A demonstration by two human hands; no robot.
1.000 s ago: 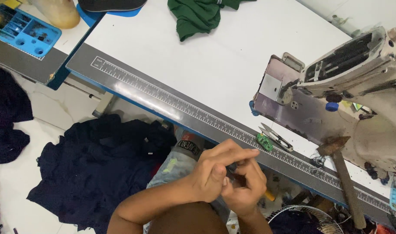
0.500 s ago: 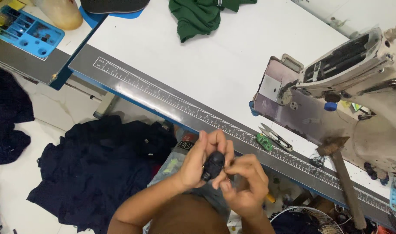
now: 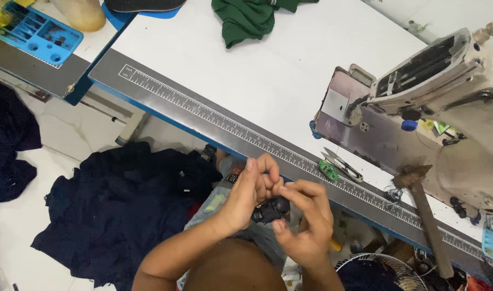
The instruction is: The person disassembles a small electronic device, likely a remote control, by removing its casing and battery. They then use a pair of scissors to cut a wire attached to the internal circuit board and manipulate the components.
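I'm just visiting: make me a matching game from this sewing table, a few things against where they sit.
Things:
1. green cloth
2. small black object
3. dark fabric pile
4. thread snips

Places:
A. on the floor
B. between the left hand and right hand
C. far side of the white table
D. beside the ruler strip

Pairs: 1-C, 2-B, 3-A, 4-D

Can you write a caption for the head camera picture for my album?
Left hand and right hand hold a small black thing beside a sewing machine.
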